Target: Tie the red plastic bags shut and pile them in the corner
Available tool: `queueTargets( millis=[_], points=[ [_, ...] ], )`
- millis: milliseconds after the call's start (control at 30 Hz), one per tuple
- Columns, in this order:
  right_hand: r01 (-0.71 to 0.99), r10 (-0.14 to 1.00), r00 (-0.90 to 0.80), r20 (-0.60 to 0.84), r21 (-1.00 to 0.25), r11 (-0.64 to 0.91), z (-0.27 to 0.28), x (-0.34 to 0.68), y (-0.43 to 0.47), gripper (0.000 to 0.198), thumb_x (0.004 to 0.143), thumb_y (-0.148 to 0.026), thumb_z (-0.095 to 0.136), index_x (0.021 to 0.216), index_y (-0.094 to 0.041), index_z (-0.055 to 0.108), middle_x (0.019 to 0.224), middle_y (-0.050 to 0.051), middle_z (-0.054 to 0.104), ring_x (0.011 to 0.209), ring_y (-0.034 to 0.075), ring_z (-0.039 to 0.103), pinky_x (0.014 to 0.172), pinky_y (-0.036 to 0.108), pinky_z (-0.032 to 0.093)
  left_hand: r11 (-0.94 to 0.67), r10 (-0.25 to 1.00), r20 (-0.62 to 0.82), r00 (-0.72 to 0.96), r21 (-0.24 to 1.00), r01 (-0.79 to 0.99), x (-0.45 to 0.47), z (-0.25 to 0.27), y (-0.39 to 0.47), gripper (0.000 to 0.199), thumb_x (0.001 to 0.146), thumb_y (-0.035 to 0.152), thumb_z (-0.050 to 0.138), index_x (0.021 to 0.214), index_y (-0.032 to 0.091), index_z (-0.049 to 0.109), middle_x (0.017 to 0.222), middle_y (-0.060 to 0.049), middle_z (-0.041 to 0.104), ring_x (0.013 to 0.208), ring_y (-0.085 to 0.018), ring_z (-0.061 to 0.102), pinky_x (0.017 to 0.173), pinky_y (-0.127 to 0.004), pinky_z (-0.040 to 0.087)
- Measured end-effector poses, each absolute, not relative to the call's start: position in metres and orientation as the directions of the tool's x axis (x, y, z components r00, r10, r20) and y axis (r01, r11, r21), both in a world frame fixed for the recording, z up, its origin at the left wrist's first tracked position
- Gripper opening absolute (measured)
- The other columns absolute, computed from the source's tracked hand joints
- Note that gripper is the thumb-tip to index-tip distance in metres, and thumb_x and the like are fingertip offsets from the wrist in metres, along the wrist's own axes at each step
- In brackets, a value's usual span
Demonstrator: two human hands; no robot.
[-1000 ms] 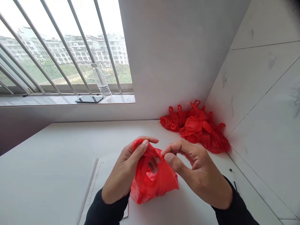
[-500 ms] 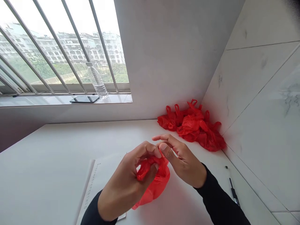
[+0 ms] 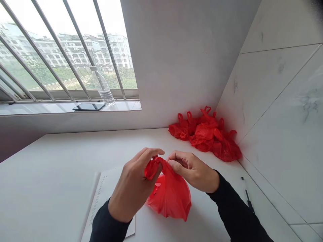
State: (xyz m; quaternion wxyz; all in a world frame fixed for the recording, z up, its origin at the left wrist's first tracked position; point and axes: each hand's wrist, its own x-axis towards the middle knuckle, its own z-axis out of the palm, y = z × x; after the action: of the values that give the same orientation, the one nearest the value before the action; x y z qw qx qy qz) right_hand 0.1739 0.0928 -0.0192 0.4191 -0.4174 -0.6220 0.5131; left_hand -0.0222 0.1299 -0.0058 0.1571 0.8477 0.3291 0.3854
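Note:
A red plastic bag [image 3: 174, 195] hangs from my hands just over the white table, its body puffed out and its top gathered. My left hand [image 3: 138, 181] is curled round a loop of the bag's top, thumb inside and forefinger raised. With thumb and fingers closed, my right hand [image 3: 191, 169] pinches the bag's upper right edge. Whether the bag holds anything cannot be seen.
A heap of red plastic bags [image 3: 205, 132] lies in the back right corner. A notebook [image 3: 101, 188] rests under my left forearm, and a pen [image 3: 248, 200] lies at the right. The windowsill holds a water bottle [image 3: 103, 89] and a phone [image 3: 88, 107].
My right hand has closed on the bag, having been open beside it. The bag's body has swung right and spread out, and my left hand has shifted slightly left.

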Motion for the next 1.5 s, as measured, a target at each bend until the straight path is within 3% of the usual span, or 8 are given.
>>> queueTargets(
  millis=[133, 267, 567, 800, 1033, 1167, 1300, 1500],
  points=[
    [0.048, 0.926, -0.375, 0.054, -0.996, 0.077, -0.022, 0.176, 0.093, 0.034, 0.097, -0.046, 0.056, 0.115, -0.018, 0.061, 0.073, -0.002, 0.053, 0.064, 0.012, 0.046, 0.062, 0.026, 0.039, -0.748, 0.662, 0.543, 0.516, 0.512, 0.422, -0.022, -0.004, 0.13, 0.03, 0.082, -0.003, 0.045, 0.09, 0.023, 0.058, 0.082, 0.005, 0.062, 0.066, -0.007, 0.052, 0.059, -0.017, 0.043],
    [-0.057, 0.888, -0.453, 0.072, -0.997, 0.052, -0.024, 0.174, 0.094, 0.036, 0.092, -0.049, 0.064, 0.107, -0.016, 0.064, 0.082, 0.002, 0.06, 0.074, 0.014, 0.053, 0.068, 0.028, 0.043, -0.751, 0.656, 0.515, 0.553, 0.518, 0.409, -0.02, 0.0, 0.127, 0.029, 0.083, -0.003, 0.044, 0.089, 0.023, 0.056, 0.081, 0.005, 0.06, 0.066, -0.008, 0.051, 0.059, -0.018, 0.043],
    [-0.012, 0.973, -0.198, 0.12, -0.993, 0.12, -0.019, 0.177, 0.099, 0.025, 0.097, -0.044, 0.055, 0.095, -0.019, 0.057, 0.078, -0.001, 0.058, 0.07, 0.012, 0.052, 0.067, 0.027, 0.042, -0.717, 0.695, 0.474, 0.541, 0.519, 0.466, -0.025, 0.0, 0.13, 0.021, 0.092, 0.012, 0.055, 0.106, 0.027, 0.06, 0.095, 0.003, 0.065, 0.078, -0.01, 0.057, 0.07, -0.02, 0.046],
    [-0.168, 0.984, -0.061, 0.169, -0.973, 0.157, -0.021, 0.179, 0.102, 0.021, 0.087, -0.036, 0.072, 0.089, -0.02, 0.059, 0.08, -0.003, 0.058, 0.075, 0.012, 0.054, 0.072, 0.026, 0.043, -0.686, 0.713, 0.396, 0.579, 0.564, 0.46, -0.029, 0.002, 0.132, 0.024, 0.101, 0.031, 0.048, 0.12, 0.03, 0.062, 0.085, 0.004, 0.06, 0.066, -0.007, 0.054, 0.063, -0.02, 0.044],
    [-0.16, 0.978, 0.046, 0.202, -0.965, 0.207, -0.026, 0.183, 0.105, 0.016, 0.084, -0.03, 0.073, 0.086, -0.02, 0.06, 0.08, -0.003, 0.055, 0.077, 0.012, 0.052, 0.075, 0.027, 0.043, -0.642, 0.743, 0.317, 0.589, 0.586, 0.495, -0.041, 0.0, 0.136, 0.031, 0.102, 0.038, 0.043, 0.12, 0.028, 0.066, 0.08, 0.001, 0.059, 0.066, -0.011, 0.055, 0.063, -0.024, 0.043],
    [-0.212, 0.975, 0.087, 0.202, -0.953, 0.217, -0.031, 0.189, 0.112, 0.016, 0.082, -0.029, 0.073, 0.085, -0.021, 0.06, 0.078, -0.004, 0.052, 0.076, 0.012, 0.052, 0.078, 0.029, 0.049, -0.636, 0.765, 0.324, 0.557, 0.518, 0.572, -0.048, 0.002, 0.138, 0.028, 0.102, 0.041, 0.04, 0.105, 0.029, 0.065, 0.089, 0.001, 0.061, 0.072, -0.012, 0.055, 0.069, -0.026, 0.043],
    [-0.221, 0.976, 0.14, 0.168, -0.955, 0.196, -0.037, 0.193, 0.119, 0.018, 0.078, -0.03, 0.074, 0.083, -0.022, 0.059, 0.078, -0.004, 0.052, 0.075, 0.012, 0.051, 0.077, 0.029, 0.051, -0.61, 0.792, 0.312, 0.525, 0.435, 0.663, -0.051, 0.002, 0.139, 0.039, 0.102, 0.045, 0.036, 0.073, 0.022, 0.048, 0.068, 0.003, 0.046, 0.057, -0.012, 0.039, 0.055, -0.027, 0.034],
    [-0.199, 0.964, 0.216, 0.158, -0.959, 0.202, -0.045, 0.197, 0.127, 0.021, 0.074, -0.031, 0.076, 0.08, -0.021, 0.058, 0.075, -0.005, 0.053, 0.071, 0.011, 0.051, 0.074, 0.028, 0.049, -0.638, 0.77, 0.277, 0.575, 0.355, 0.683, -0.053, 0.003, 0.138, 0.041, 0.102, 0.045, 0.033, 0.068, 0.022, 0.032, 0.061, 0.003, 0.037, 0.054, -0.012, 0.031, 0.05, -0.027, 0.026]
  ],
)
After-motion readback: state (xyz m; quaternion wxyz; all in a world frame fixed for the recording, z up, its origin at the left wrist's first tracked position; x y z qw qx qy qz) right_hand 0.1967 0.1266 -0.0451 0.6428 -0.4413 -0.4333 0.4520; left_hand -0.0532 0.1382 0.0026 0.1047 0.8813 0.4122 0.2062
